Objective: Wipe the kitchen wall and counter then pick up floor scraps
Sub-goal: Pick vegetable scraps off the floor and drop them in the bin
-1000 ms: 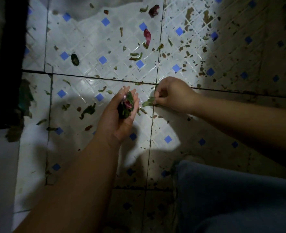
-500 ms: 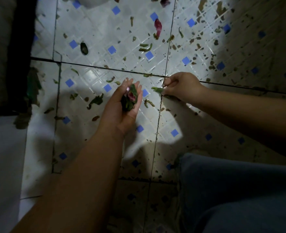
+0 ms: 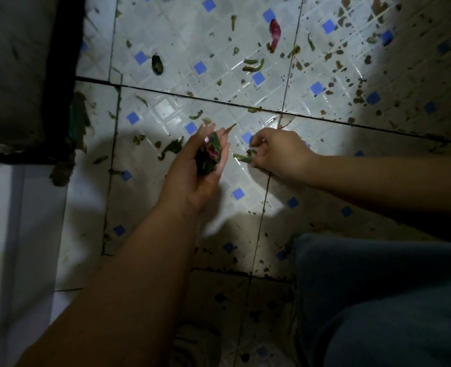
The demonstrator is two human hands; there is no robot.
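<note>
Left hand [image 3: 192, 168] cupped, palm up, holding wad of scraps [image 3: 209, 156]. Right hand [image 3: 280, 154] pinches a green scrap [image 3: 241, 158] just above floor [image 3: 171, 107]. Risk: w/ loose cup, wad may spill; many bits remain.

We look down on a white tiled floor [image 3: 166, 107] with small blue diamond insets, dark grout lines crossing it, a bright pool of light at the far middle (edges falling into shadow), a dark black-edged block [image 3: 20, 75] at far left.
</note>
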